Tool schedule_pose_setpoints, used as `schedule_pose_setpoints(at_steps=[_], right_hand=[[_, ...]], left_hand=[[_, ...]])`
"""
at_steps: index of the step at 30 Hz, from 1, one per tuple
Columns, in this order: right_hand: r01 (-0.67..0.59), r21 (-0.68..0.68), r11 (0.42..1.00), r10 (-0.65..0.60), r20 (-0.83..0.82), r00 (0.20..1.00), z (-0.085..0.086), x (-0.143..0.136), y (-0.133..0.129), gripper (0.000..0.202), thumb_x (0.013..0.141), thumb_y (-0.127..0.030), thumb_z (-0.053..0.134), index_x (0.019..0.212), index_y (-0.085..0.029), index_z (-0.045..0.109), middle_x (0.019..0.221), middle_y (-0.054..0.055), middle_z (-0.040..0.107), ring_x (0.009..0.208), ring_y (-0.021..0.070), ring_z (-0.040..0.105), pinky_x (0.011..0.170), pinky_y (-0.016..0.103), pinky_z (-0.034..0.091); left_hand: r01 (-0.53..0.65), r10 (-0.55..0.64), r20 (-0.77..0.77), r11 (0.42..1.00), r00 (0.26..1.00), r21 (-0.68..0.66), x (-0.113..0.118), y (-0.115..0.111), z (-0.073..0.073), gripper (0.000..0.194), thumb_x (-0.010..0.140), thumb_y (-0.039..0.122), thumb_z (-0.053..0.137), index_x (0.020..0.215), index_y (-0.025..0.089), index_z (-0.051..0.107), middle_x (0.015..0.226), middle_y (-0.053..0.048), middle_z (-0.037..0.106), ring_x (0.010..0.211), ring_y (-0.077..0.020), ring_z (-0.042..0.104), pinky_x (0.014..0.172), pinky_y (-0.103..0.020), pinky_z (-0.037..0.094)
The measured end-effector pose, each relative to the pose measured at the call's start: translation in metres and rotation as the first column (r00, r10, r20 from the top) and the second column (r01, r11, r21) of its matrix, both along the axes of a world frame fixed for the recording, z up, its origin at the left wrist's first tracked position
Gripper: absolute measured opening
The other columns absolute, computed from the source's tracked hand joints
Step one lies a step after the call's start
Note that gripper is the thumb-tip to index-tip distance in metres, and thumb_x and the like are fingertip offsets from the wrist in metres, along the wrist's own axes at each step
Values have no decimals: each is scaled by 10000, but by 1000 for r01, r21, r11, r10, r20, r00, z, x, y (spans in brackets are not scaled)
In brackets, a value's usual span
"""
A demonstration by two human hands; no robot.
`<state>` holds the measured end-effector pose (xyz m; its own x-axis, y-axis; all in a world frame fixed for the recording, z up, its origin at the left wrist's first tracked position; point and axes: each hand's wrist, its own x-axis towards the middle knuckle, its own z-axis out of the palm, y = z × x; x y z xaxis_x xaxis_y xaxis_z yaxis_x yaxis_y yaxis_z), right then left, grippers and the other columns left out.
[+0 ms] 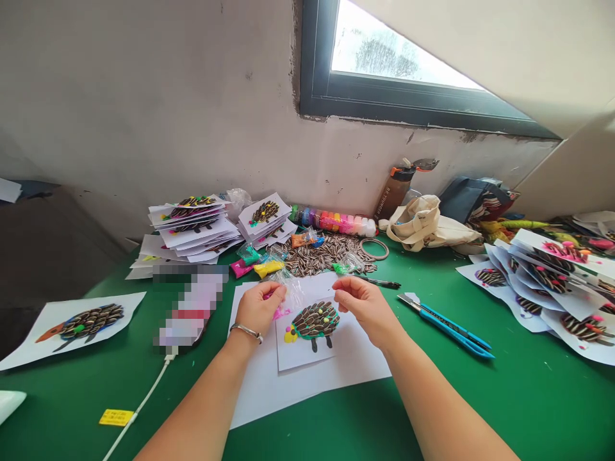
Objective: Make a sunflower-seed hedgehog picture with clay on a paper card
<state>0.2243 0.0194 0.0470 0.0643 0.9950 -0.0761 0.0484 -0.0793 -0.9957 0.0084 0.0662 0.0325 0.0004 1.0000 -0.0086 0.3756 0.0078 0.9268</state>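
Note:
A white card [288, 357] lies on a larger white sheet [259, 397] at the middle of the green table. It bears a hedgehog [314, 320] of striped seeds with a yellow face, pink and yellow dots and dark legs. At the card's upper left, my left hand [259, 307] is closed on a clear bag [294, 291] with pink clay in it. My right hand [362, 304] is pinched above the card's upper right; whatever is between its fingertips is too small to name.
Striped seeds [317, 253] lie behind the sheet, beside bagged clay [269, 267] and a tape ring [374, 249]. A blue cutter [451, 326] is at right. Card stacks [196, 234] stand at left and right [552, 275]. A cabled phone [192, 310] lies at left.

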Motion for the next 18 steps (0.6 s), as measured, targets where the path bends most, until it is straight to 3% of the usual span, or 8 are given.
schedule_pose_setpoints(at_steps=[4,10,15,18], right_hand=[[-39,-20,999,40,77,996,-2,-3,0,221,808,-322,525,952,-185,621,825,23,646,640,129,556,648,277,439],[-40,60,997,13,402,915,-5,-3,0,181,783,-328,554,730,-191,659,715,11,621,683,159,548,630,272,408],[-52,110,993,-3,449,893,-6,-3,-1,191,793,-272,525,887,-223,683,852,22,678,796,183,594,730,293,427],[-97,113,989,31,484,874,-3,-5,-2,187,815,-310,514,766,-222,672,703,1,633,673,160,553,616,267,393]], left_hand=[[-1,1,-2,1000,1000,-1,1,-1,2,315,691,469,603,734,168,688,643,-20,671,602,-171,597,565,-245,456],[-5,5,-3,1000,1000,-10,0,-2,3,321,687,473,605,733,166,687,639,-20,674,577,-166,589,538,-242,453],[-7,7,0,1000,1000,-5,0,-1,1,326,686,482,609,736,170,690,638,-22,677,593,-178,606,550,-251,464],[-6,6,1,1000,1000,0,0,0,1,323,688,479,608,739,171,692,645,-25,681,612,-184,617,562,-253,468]])
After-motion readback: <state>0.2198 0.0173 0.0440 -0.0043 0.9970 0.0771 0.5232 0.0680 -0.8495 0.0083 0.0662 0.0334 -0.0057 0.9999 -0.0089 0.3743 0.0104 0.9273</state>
